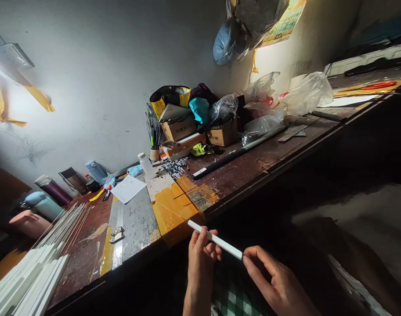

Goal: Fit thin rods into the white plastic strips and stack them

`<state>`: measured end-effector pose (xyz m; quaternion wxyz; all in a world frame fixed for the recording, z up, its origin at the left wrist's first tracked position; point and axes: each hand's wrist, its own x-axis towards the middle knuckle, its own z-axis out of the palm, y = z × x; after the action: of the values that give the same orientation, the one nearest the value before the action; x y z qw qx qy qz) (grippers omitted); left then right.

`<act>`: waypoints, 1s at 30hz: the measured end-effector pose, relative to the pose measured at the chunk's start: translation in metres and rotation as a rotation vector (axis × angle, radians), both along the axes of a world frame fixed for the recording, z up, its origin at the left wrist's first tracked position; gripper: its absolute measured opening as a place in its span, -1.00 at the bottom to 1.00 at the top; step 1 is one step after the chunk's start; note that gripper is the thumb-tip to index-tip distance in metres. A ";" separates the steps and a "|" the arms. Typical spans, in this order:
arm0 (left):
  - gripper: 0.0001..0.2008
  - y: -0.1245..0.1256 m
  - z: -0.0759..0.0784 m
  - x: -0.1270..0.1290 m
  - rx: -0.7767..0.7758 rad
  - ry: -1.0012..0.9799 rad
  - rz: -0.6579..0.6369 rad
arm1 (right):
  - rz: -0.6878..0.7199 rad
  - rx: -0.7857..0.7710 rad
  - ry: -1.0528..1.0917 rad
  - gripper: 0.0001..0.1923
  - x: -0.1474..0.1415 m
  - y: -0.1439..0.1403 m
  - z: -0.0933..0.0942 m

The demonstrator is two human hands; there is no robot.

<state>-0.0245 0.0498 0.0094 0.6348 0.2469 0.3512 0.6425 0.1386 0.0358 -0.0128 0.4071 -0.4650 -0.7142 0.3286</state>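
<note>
Presently, left hand (202,252) and right hand (272,281) are holding a white strip (215,239) between them, just off the table (253,164) edge. Left fingers (211,250) are wrapping its middle; right fingers (249,259) are pinching its near end. Beyond the left fingers: yellow tape patch (170,210), steel ruler (117,237). Far left of them: white strip stack (32,272), flasks (42,202). Well beyond the right fingers: black rod (233,156), boxes (200,131), plastic bags (286,101).
</note>
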 end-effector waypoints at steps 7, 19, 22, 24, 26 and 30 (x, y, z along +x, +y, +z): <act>-0.85 0.002 -0.002 -0.001 -0.024 0.021 0.014 | 0.018 -0.015 0.009 -0.78 0.000 -0.001 -0.004; -0.89 0.005 -0.005 -0.008 -0.043 -0.022 0.109 | 0.020 -0.012 0.061 -0.76 -0.014 0.000 -0.007; -0.90 0.004 -0.005 -0.006 -0.039 -0.077 0.118 | 0.013 -0.004 0.074 -0.78 -0.013 -0.001 -0.008; -0.93 0.004 -0.005 -0.003 -0.037 -0.090 0.105 | 0.006 -0.022 0.057 -0.75 -0.013 -0.001 -0.008; -0.83 0.004 -0.006 -0.001 -0.043 -0.076 0.110 | -0.003 -0.031 0.045 -0.73 -0.012 -0.001 -0.009; -0.70 0.010 -0.012 0.000 -0.064 -0.038 0.152 | -0.024 -0.002 0.059 -0.78 -0.010 0.000 -0.009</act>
<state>-0.0241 0.0600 -0.0022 0.5984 0.1870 0.3771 0.6817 0.1286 0.0356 -0.0219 0.4314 -0.4639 -0.6959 0.3383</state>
